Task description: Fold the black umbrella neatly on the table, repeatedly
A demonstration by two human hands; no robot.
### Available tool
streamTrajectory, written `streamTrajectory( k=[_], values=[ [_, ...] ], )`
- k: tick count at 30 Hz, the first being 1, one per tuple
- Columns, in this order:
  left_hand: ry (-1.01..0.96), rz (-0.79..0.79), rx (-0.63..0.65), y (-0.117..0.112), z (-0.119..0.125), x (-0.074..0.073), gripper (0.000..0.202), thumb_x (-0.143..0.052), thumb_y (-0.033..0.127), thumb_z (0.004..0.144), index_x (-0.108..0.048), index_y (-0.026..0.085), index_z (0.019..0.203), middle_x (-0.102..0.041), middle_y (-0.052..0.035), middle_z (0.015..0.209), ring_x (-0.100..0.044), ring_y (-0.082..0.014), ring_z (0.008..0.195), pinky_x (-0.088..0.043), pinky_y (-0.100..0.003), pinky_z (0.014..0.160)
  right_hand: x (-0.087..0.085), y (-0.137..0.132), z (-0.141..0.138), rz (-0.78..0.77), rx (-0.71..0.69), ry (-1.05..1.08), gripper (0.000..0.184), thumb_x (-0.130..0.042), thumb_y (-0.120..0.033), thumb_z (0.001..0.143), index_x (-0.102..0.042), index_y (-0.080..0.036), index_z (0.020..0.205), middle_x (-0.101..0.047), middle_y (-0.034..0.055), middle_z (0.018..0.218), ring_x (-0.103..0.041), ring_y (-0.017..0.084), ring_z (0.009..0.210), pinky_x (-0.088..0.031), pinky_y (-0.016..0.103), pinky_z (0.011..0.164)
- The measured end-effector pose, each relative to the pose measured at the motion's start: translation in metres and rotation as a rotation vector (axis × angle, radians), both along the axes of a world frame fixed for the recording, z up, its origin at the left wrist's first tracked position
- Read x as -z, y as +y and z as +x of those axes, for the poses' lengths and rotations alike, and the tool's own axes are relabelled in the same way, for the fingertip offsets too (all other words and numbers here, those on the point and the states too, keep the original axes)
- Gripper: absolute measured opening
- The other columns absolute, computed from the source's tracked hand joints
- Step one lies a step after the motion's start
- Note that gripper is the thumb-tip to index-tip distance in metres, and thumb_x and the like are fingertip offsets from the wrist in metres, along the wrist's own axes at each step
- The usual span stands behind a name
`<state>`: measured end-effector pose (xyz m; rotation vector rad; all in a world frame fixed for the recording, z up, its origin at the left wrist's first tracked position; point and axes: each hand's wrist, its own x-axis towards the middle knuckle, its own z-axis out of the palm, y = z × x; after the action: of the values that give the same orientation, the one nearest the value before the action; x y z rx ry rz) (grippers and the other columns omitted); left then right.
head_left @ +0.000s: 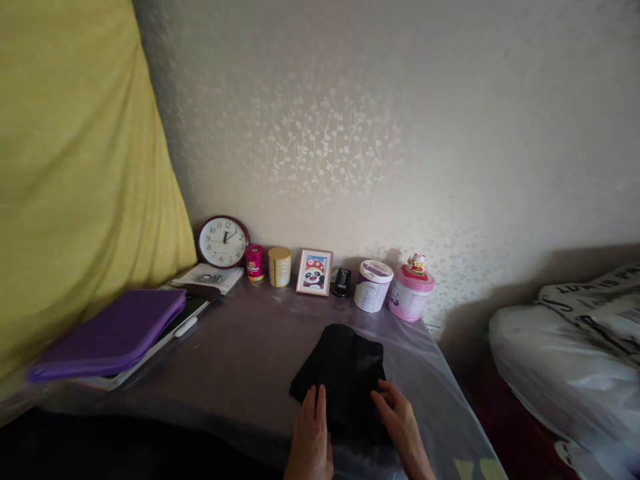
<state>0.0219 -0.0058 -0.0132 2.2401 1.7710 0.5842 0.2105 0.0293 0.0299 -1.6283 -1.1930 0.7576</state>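
Note:
A folded piece of black cloth [345, 367] lies on the table in front of me; its exact kind does not show. My left hand [311, 433] rests at its lower left edge, fingers stretched out and side by side against the fabric. At the right edge is my right hand [397, 417], its fingers slightly bent and apart, the tips touching the cloth. Nothing is seen gripped in either hand. The near part of the cloth, between the hands, is dark and hard to make out.
The table [240, 360] has a clear plastic cover. Along the wall stand a clock [223, 241], a pink can [255, 263], a yellow-lidded can [280, 268], a panda picture frame [315, 272] and two tubs [373, 287]. A purple folder [110, 330] lies left; bulging bags [565, 373] sit right.

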Motion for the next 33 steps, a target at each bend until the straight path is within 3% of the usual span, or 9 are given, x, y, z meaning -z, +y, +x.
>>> streamTrajectory(
  k=[4,8,11,16,19,26,33],
  values=[
    [-0.029,0.022,0.004,0.000,-0.001,0.003,0.069,-0.033,0.003,0.070,-0.017,0.006,0.138,-0.027,-0.0190,0.142,-0.028,-0.0242,0.130,-0.035,-0.038,0.102,-0.029,0.002,-0.006,-0.045,-0.056,0.259,0.044,-0.069,-0.045,0.055,-0.063,-0.017,0.088,-0.059,-0.0020,0.058,-0.057,0.017,0.057,-0.044,0.026,0.053],
    [-0.046,0.035,-0.011,0.000,-0.002,0.007,0.068,-0.033,0.005,0.072,-0.017,0.008,0.138,-0.028,-0.0176,0.142,-0.030,-0.0230,0.130,-0.035,-0.039,0.102,-0.063,0.009,-0.024,-0.058,-0.177,0.543,0.041,-0.070,-0.039,0.059,-0.062,-0.019,0.095,-0.066,0.0012,0.080,-0.061,0.018,0.074,-0.046,0.025,0.063],
    [-0.025,0.031,-0.007,0.000,-0.002,0.004,0.069,-0.035,0.006,0.070,-0.019,0.007,0.137,-0.028,-0.0175,0.142,-0.030,-0.0229,0.130,-0.035,-0.039,0.102,-0.074,0.022,-0.043,-0.051,-0.263,0.669,0.038,-0.070,-0.036,0.060,-0.062,-0.021,0.094,-0.066,0.0009,0.083,-0.061,0.017,0.075,-0.046,0.025,0.063],
    [0.023,0.001,-0.014,0.000,-0.004,-0.006,0.071,-0.037,0.006,0.068,-0.021,0.008,0.137,-0.028,-0.0150,0.142,-0.030,-0.0227,0.129,-0.035,-0.036,0.102,-0.071,0.047,-0.076,-0.069,-0.273,0.723,0.037,-0.073,-0.032,0.056,-0.063,-0.020,0.089,-0.062,-0.0026,0.070,-0.057,0.012,0.064,-0.044,0.023,0.059],
    [0.004,-0.013,-0.016,0.001,-0.004,-0.004,0.068,-0.039,0.008,0.068,-0.028,0.008,0.135,-0.030,-0.0144,0.141,-0.032,-0.0239,0.129,-0.036,-0.035,0.101,-0.063,0.056,-0.091,-0.066,-0.289,0.693,0.035,-0.072,-0.031,0.056,-0.064,-0.019,0.088,-0.058,-0.0036,0.064,-0.055,0.011,0.062,-0.044,0.023,0.062],
    [-0.001,0.104,-0.004,0.003,-0.007,0.016,0.057,-0.042,0.015,0.071,-0.040,0.009,0.128,-0.042,-0.0152,0.134,-0.042,-0.0262,0.122,-0.042,-0.038,0.096,-0.043,0.066,-0.107,-0.095,-0.329,0.626,0.034,-0.071,-0.031,0.057,-0.064,-0.017,0.086,-0.055,-0.0051,0.059,-0.056,0.012,0.062,-0.045,0.026,0.068],
    [0.012,0.317,-0.051,0.000,-0.010,0.040,0.059,-0.040,0.013,0.076,-0.028,0.008,0.133,-0.052,-0.0146,0.125,-0.051,-0.0201,0.113,-0.045,-0.030,0.089,-0.037,0.070,-0.109,-0.083,-0.358,0.587,0.032,-0.071,-0.031,0.058,-0.062,-0.017,0.086,-0.054,-0.0066,0.057,-0.056,0.011,0.061,-0.045,0.026,0.068]
  ],
)
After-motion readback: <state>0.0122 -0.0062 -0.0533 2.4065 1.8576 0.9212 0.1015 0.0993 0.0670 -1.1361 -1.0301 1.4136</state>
